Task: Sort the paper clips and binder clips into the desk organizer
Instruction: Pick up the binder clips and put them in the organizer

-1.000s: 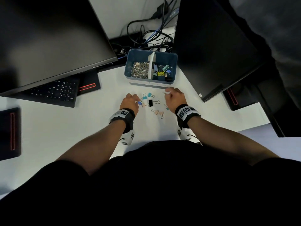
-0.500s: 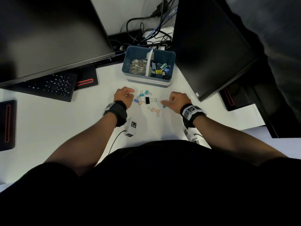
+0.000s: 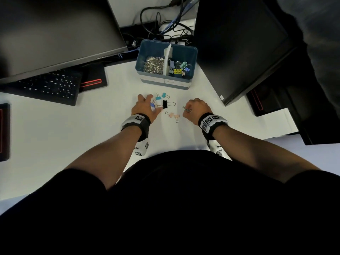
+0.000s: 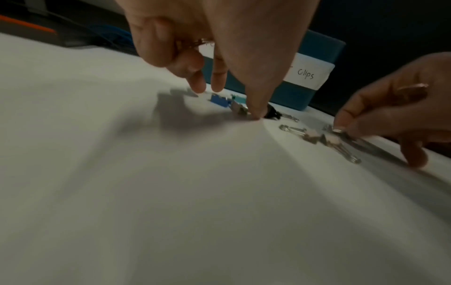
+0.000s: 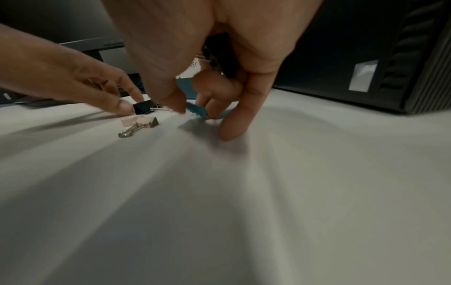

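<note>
The blue desk organizer [image 3: 184, 52] stands at the back of the white desk, with paper clips [image 3: 153, 64] in its left half and binder clips [image 3: 179, 69] in its right. Loose binder clips lie in front of it: two teal ones [image 3: 161, 97], a black one [image 3: 165, 104], a blue one [image 3: 152, 105] and two pink ones [image 3: 174, 115]. My left hand [image 3: 155, 103] hovers spread over them, its thumb [image 4: 255, 113] touching the desk beside the black clip [image 4: 272, 113]. My right hand [image 3: 185, 109] pinches a teal binder clip [image 5: 196, 111] lying on the desk. Something dark shows inside its palm.
A monitor [image 3: 55, 34] and keyboard [image 3: 46, 85] stand at the back left. A dark computer case [image 3: 239, 43] stands close at the right. Tangled cables [image 3: 165, 28] lie behind the organizer. A white desk [image 3: 82, 135] stretches left of my arms.
My right hand came back from the organizer's front and took hold of the teal clip at the right of the pile. My left hand opened and spread over the clips.
</note>
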Available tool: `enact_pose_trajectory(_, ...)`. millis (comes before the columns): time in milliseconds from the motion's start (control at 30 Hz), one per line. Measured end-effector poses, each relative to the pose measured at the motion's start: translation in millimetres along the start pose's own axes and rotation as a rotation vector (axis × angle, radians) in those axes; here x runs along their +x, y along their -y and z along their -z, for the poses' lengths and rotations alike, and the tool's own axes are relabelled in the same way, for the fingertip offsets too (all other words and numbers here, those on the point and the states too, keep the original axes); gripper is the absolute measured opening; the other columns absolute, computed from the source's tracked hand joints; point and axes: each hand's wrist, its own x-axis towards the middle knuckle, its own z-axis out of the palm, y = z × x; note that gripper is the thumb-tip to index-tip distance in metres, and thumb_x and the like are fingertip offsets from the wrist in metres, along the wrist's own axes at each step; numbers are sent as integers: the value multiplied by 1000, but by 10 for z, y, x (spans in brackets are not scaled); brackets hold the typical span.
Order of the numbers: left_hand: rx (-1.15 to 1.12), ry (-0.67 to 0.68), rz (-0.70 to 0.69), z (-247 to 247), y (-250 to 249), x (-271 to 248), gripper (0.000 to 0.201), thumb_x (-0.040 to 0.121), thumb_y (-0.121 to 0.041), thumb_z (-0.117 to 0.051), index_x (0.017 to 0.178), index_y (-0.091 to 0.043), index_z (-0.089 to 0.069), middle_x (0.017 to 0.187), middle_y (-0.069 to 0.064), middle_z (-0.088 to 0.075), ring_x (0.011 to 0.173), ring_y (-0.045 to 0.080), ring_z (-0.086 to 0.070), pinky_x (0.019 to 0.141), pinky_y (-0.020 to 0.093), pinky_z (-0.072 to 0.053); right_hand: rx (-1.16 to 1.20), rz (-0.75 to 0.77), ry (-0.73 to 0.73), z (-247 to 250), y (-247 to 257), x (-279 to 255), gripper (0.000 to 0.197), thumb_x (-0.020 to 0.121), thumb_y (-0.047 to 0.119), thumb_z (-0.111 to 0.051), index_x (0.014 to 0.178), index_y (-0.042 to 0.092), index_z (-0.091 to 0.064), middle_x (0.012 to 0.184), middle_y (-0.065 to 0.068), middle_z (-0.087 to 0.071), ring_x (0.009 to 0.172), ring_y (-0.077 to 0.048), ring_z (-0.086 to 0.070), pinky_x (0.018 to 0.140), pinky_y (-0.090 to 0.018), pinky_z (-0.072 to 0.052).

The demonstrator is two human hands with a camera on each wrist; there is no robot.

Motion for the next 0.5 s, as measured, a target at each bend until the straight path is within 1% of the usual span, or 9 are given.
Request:
enact_pose_trajectory(67, 30, -7, -40, -25, 6, -19, 56, 88, -49, -54, 135, -23, -38, 128, 11, -39, 99, 31, -59, 85, 40, -54, 44, -25, -13, 16, 6, -1, 23, 86, 33, -57, 97, 16, -68, 104, -8, -68, 96, -30, -62, 84, -37, -54)
enact_pose_trajectory(133, 56, -8, -91, -19, -13, -20, 48, 93, -42, -50, 134, -19, -40, 130, 13, -39, 100, 32, -58, 84, 40, -52, 200, -80, -23, 40, -11, 10, 22, 87, 31, -58, 96, 15, -70, 100, -7, -71, 92, -28, -65, 83, -38, -56)
enact_pose_trajectory(167, 65, -5, -111, -16, -27, -20, 43, 95, -37, -48, 132, -16, -43, 129, 14, -40, 99, 33, -58, 83, 41, -52, 332, -125, -11, 51, -29, 17, 22, 87, 29, -58, 96, 13, -70, 97, -7, -71, 88, -27, -65, 81, -40, -58)
enact_pose_trajectory(200, 75, -7, -126, -11, -36, -17, 38, 97, -33, -46, 129, -14, -44, 128, 14, -41, 97, 33, -59, 81, 42, -53, 502, -196, 12, 71, -34, 19, 21, 87, 25, -58, 96, 11, -70, 93, -9, -70, 80, -26, -64, 76, -42, -59)
enact_pose_trajectory(267, 103, -10, -155, -23, -34, -15, 32, 98, -27, -42, 125, -10, -45, 123, 15, -43, 92, 34, -59, 76, 41, -52, 858, -361, 93, 121, -16, 1, 18, 87, 16, -54, 89, 6, -69, 78, -13, -61, 59, -24, -55, 65, -40, -60)
enact_pose_trajectory(300, 113, -8, -167, -36, -23, -17, 31, 99, -25, -40, 124, -9, -45, 121, 16, -43, 91, 34, -58, 74, 41, -52, 992, -419, 133, 153, 7, -12, 19, 87, 10, -48, 82, 4, -66, 72, -14, -56, 52, -23, -49, 60, -38, -58)
enact_pose_trajectory(367, 110, 3, -171, -66, 5, -27, 30, 99, -25, -39, 124, -8, -43, 119, 17, -43, 89, 35, -58, 72, 42, -51, 1161, -487, 182, 203, 44, -30, 25, 84, 3, -37, 69, 4, -56, 68, -14, -51, 50, -23, -43, 56, -33, -52)
enact_pose_trajectory(433, 57, 19, -148, -67, 39, -32, 30, 99, -25, -40, 125, -9, -43, 119, 17, -43, 87, 36, -59, 72, 41, -49, 1216, -504, 214, 244, 63, -35, 27, 81, 1, -33, 62, 5, -51, 67, -14, -51, 51, -24, -42, 53, -29, -44)
enact_pose_trajectory(500, -42, 32, -126, -48, 86, -23, 28, 98, -26, -44, 122, -11, -44, 118, 16, -45, 85, 37, -59, 71, 39, -48, 1173, -493, 239, 251, 75, -14, 25, 80, 9, -37, 59, 7, -50, 64, -12, -51, 51, -23, -40, 50, -26, -35)
